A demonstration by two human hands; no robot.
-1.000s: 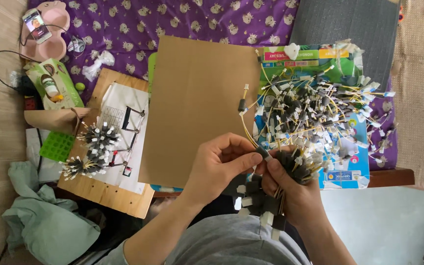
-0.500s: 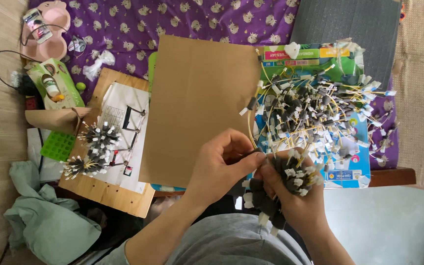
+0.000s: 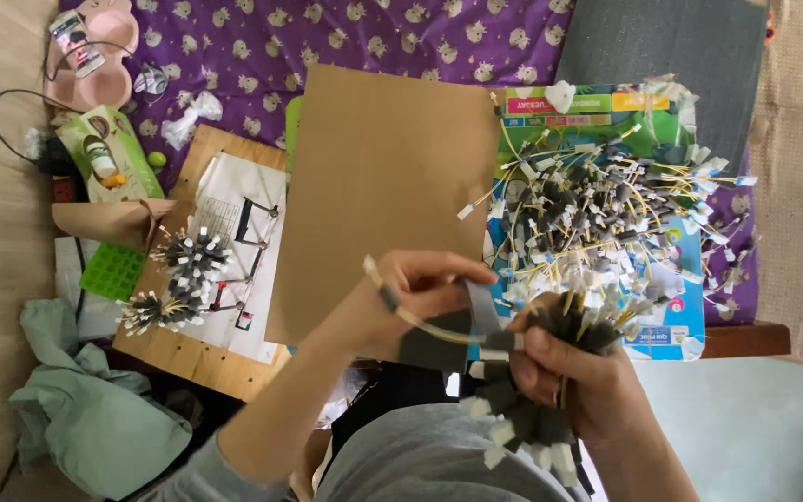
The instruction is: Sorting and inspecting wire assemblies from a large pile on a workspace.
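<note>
Two hands meet low in the frame, over a purple patterned bedspread (image 3: 346, 37) that carries everything else. Biggest on it is the brown cardboard sheet (image 3: 383, 186), lying flat in the middle. Right of that, a sprawling pile of tagged wire pieces (image 3: 606, 214) with dark sleeves and white ends covers a colourful printed sheet (image 3: 676, 321). Off to the left, a wooden board (image 3: 188, 353) holds a white diagram sheet (image 3: 239, 242) and two finished wire bundles (image 3: 178, 279), next to a green grid tray (image 3: 113, 271).

Now the hands. The right hand (image 3: 587, 381) is clamped round a thick bundle of wires (image 3: 532, 418), dark sleeves and white tags bristling out below the fist. The left hand (image 3: 420, 297) has its fingers pinched closed on a single yellowish wire (image 3: 420, 321), which curves across toward the bundle.

Judging by that, one more piece is being added to the bunch; the move ahead looks to call for sliding the wire in alongside the others while the right grip holds firm.
</note>
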